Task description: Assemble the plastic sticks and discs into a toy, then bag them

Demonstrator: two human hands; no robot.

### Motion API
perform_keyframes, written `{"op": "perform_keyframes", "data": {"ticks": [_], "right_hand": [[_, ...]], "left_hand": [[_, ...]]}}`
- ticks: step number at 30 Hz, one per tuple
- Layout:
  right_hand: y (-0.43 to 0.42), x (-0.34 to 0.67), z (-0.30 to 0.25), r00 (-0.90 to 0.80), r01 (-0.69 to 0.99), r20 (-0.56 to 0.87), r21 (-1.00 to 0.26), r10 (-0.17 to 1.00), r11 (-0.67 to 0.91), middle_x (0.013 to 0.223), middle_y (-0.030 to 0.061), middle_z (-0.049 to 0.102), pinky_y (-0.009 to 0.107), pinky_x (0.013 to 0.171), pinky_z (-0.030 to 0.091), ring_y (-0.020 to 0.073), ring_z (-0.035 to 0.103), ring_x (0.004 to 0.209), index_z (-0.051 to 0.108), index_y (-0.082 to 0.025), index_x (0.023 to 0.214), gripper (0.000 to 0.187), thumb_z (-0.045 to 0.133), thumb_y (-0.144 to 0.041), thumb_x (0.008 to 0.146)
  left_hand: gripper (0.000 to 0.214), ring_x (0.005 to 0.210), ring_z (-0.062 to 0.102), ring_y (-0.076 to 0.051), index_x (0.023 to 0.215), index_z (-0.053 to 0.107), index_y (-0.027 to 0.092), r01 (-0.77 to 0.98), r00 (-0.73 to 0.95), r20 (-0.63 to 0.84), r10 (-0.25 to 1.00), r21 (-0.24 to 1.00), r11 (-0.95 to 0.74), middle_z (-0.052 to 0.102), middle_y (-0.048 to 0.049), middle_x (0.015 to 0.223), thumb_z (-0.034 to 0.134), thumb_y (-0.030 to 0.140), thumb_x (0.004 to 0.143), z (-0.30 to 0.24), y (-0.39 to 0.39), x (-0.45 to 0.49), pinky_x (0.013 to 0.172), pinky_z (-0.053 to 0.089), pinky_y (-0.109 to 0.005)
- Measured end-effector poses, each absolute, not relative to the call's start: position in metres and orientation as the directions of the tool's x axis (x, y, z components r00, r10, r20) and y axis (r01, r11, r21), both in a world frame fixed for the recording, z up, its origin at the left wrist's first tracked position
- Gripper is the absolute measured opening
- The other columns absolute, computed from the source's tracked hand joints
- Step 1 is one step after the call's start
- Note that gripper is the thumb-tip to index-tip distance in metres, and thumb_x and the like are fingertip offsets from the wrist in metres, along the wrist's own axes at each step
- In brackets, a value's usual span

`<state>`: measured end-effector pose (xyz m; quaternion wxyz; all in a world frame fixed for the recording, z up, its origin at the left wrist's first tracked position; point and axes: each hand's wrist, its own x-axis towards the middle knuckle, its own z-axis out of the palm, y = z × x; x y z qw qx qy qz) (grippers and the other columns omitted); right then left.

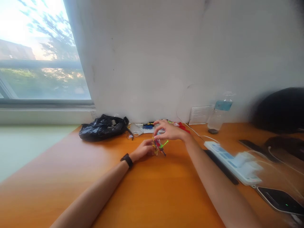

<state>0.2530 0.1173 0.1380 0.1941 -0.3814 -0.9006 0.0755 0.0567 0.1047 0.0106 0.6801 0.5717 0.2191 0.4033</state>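
Note:
Near the back of the wooden table, my left hand (144, 148) is closed around the side of a small bundle of thin, brightly coloured pieces (157, 145). Yellow, pink, red and dark bits show in it, and a bright green stick pokes out to the right. Its exact kind is too small to make out. Just above, my right hand (169, 130) arches over the bundle, thumb and a fingertip pinched together at its top. Whatever lies between those fingertips is too tiny to name. A black band (127, 160) circles my left wrist.
A black plastic bag (102, 127) lies back left. Small coloured items, including a blue piece (147, 126), line the wall behind my hands. To the right are a clear bottle (216, 117), a white power strip (228, 161) with plugs and cables, and a phone (280, 199).

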Motion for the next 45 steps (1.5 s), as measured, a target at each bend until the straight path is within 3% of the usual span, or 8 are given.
{"op": "perform_keyframes", "data": {"ticks": [6, 10, 16, 23, 28, 33, 40, 45], "right_hand": [[0.119, 0.253, 0.137, -0.636, 0.668, 0.258, -0.287, 0.728, 0.686, 0.144, 0.0000, 0.062, 0.046, 0.107, 0.051, 0.0332, 0.057, 0.132, 0.085, -0.035, 0.089, 0.010, 0.078, -0.042, 0.086], [0.119, 0.254, 0.137, -0.655, 0.659, 0.210, -0.309, 0.725, 0.685, 0.147, 0.0021, 0.058, 0.046, 0.104, 0.053, 0.0344, 0.053, 0.138, 0.083, -0.035, 0.096, 0.014, 0.079, -0.041, 0.085], [0.120, 0.261, 0.144, -0.425, 0.588, 0.382, -0.572, 0.820, 0.571, 0.146, 0.0142, 0.055, 0.042, 0.093, 0.058, 0.0289, 0.064, 0.118, 0.042, -0.030, 0.157, 0.095, 0.087, -0.042, 0.074], [0.121, 0.260, 0.151, -0.474, 0.357, 0.346, -0.765, 0.810, 0.536, 0.081, 0.0013, 0.067, 0.031, 0.074, 0.051, 0.0179, 0.064, 0.079, 0.075, -0.018, 0.110, 0.038, 0.080, -0.041, 0.080], [0.118, 0.258, 0.153, -0.498, 0.294, 0.339, -0.800, 0.798, 0.524, 0.085, 0.0030, 0.071, 0.030, 0.072, 0.049, 0.0183, 0.064, 0.081, 0.080, -0.019, 0.100, 0.034, 0.081, -0.046, 0.080], [0.110, 0.253, 0.158, -0.459, 0.230, 0.376, -0.825, 0.805, 0.516, 0.083, 0.0033, 0.072, 0.029, 0.068, 0.048, 0.0176, 0.064, 0.077, 0.079, -0.018, 0.092, 0.036, 0.083, -0.052, 0.079], [0.097, 0.243, 0.167, -0.417, 0.158, 0.441, -0.826, 0.795, 0.541, 0.076, 0.0015, 0.068, 0.029, 0.066, 0.048, 0.0156, 0.061, 0.072, 0.072, -0.018, 0.082, 0.038, 0.082, -0.055, 0.080], [0.096, 0.240, 0.167, -0.420, 0.117, 0.465, -0.824, 0.779, 0.555, 0.081, 0.0026, 0.071, 0.031, 0.069, 0.052, 0.0187, 0.065, 0.077, 0.073, -0.022, 0.095, 0.039, 0.084, -0.055, 0.079]], "left_hand": [[0.050, 0.106, 0.072, -0.032, 0.111, 0.075, 0.012, -0.222, 0.621, 0.266, 0.737, 0.962, -0.160, 0.077, -0.0175, 0.112, 0.079, 0.055, 0.086, 0.012, 0.105, 0.054, 0.095, 0.052, -0.040], [0.058, 0.097, 0.072, -0.028, 0.103, 0.075, 0.010, -0.156, 0.546, 0.253, 0.798, 0.967, -0.199, 0.077, -0.0144, 0.102, 0.074, 0.066, 0.087, 0.007, 0.109, 0.056, 0.089, 0.053, -0.036], [0.057, 0.092, 0.072, -0.025, 0.108, 0.073, 0.011, -0.200, 0.453, 0.278, 0.847, 0.958, -0.208, 0.077, -0.0144, 0.101, 0.070, 0.065, 0.091, 0.024, 0.111, 0.053, 0.080, 0.052, -0.031], [0.046, 0.096, 0.070, -0.022, 0.111, 0.076, 0.014, -0.119, 0.314, 0.295, 0.903, 0.955, -0.271, 0.077, -0.0096, 0.103, 0.072, 0.056, 0.091, 0.054, 0.113, 0.041, 0.082, 0.051, -0.028], [0.045, 0.102, 0.070, -0.023, 0.111, 0.080, 0.014, -0.124, 0.184, 0.444, 0.877, 0.896, -0.427, 0.079, -0.0119, 0.111, 0.077, 0.053, 0.089, 0.079, 0.107, 0.032, 0.090, 0.053, -0.030], [0.043, 0.078, 0.070, -0.019, 0.091, 0.083, 0.012, -0.018, 0.169, 0.486, 0.858, 0.872, -0.490, 0.080, -0.0089, 0.085, 0.078, 0.055, 0.087, 0.107, 0.103, 0.018, 0.074, 0.056, -0.028], [0.038, 0.072, 0.070, -0.018, 0.090, 0.083, 0.013, 0.057, 0.229, 0.535, 0.813, 0.827, -0.560, 0.080, -0.0077, 0.084, 0.087, 0.049, 0.078, 0.125, 0.097, 0.008, 0.066, 0.054, -0.027], [0.035, 0.064, 0.067, -0.016, 0.082, 0.082, 0.013, 0.093, 0.229, 0.519, 0.824, 0.830, -0.549, 0.077, -0.0064, 0.073, 0.088, 0.047, 0.078, 0.138, 0.089, 0.004, 0.061, 0.053, -0.026]]}}
